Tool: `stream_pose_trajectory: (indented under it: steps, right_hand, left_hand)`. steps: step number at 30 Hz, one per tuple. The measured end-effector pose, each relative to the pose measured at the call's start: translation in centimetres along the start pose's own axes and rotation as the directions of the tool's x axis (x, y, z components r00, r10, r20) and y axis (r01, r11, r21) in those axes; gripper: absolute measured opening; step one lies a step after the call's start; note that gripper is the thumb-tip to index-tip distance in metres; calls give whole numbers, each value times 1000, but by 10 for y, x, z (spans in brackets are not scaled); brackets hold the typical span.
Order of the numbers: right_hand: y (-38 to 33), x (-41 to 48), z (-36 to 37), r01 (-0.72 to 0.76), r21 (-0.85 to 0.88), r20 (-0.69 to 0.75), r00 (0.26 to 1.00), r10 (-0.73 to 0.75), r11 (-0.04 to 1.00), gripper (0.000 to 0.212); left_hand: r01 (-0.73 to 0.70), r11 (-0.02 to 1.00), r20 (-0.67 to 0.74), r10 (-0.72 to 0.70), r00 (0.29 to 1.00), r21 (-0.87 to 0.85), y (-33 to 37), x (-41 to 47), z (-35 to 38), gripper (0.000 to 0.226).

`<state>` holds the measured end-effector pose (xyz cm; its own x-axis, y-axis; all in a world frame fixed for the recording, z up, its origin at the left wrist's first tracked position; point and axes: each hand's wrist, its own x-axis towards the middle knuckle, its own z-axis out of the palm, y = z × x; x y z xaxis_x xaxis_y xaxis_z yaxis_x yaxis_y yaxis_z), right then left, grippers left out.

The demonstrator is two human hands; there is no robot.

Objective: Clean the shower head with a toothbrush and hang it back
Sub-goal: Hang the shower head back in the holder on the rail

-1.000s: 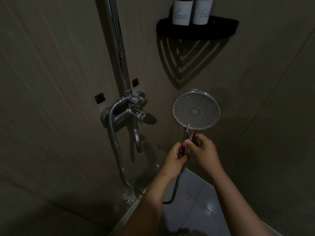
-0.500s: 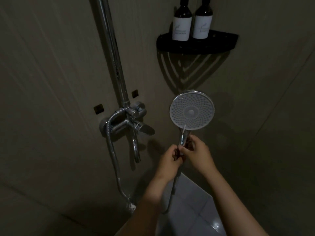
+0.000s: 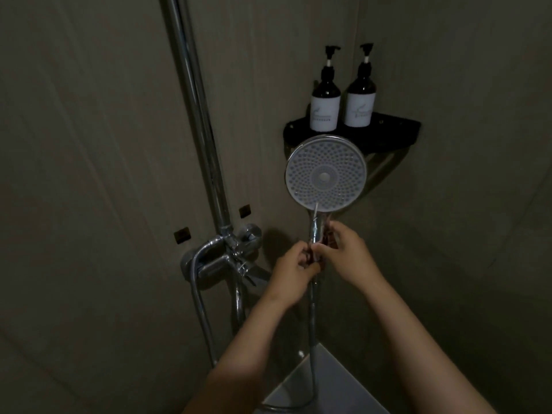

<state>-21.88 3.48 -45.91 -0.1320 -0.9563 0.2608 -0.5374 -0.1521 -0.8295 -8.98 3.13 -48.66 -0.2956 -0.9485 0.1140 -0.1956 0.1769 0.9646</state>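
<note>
The round chrome shower head stands upright with its nozzle face toward me, just in front of the corner shelf. Both hands meet on its handle. My left hand curls round the lower part, and my right hand grips it from the right, slightly higher. A thin pale toothbrush lies along the handle, its tip touching the lower rim of the face. Which hand pins the toothbrush is hidden by the fingers. The metal hose hangs straight down from the handle.
A chrome riser pipe runs up the wall on the left, above the mixer valve and its spout. A black corner shelf carries two dark pump bottles. A pale tiled ledge lies below.
Both hands have lifted the shower head up toward the shelf, keeping their grip on the handle. My view has tilted up, so both pump bottles show in full.
</note>
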Motion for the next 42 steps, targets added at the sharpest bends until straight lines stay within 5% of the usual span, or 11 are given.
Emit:
stream_pose_trajectory:
  steps: [11, 16, 26, 29, 35, 38, 42]
  right_hand:
    - [-93, 69, -54, 91, 49, 118, 988, -96, 995, 14]
    - [-135, 94, -79, 102, 103, 157, 981, -117, 989, 18]
    - [-213, 153, -129, 74, 98, 367, 924, -105, 992, 13]
    - [-239, 166, -139, 114, 89, 373, 918, -139, 990, 18]
    - [-286, 188, -160, 178, 186, 333, 914, -233, 966, 21]
    - [-312, 194, -171, 198, 236, 325, 907, -269, 951, 6]
    - [-342, 208, -183, 208, 279, 296, 910, -289, 938, 17]
  left_hand:
    - [-4, 967, -76, 24, 997, 253, 111, 45, -37, 10]
    - [1, 921, -78, 32, 996, 390, 164, 69, -58, 27]
    - [131, 899, 38, -161, 986, 417, 268, 99, -94, 24]
    - [134, 879, 48, -175, 983, 458, 300, 102, -102, 2]
    - [106, 844, -14, -116, 993, 526, 356, 111, -117, 11]
    - [95, 828, -58, -75, 995, 553, 385, 116, -124, 4]
    - [99, 808, -134, -25, 991, 581, 417, 121, -131, 30]
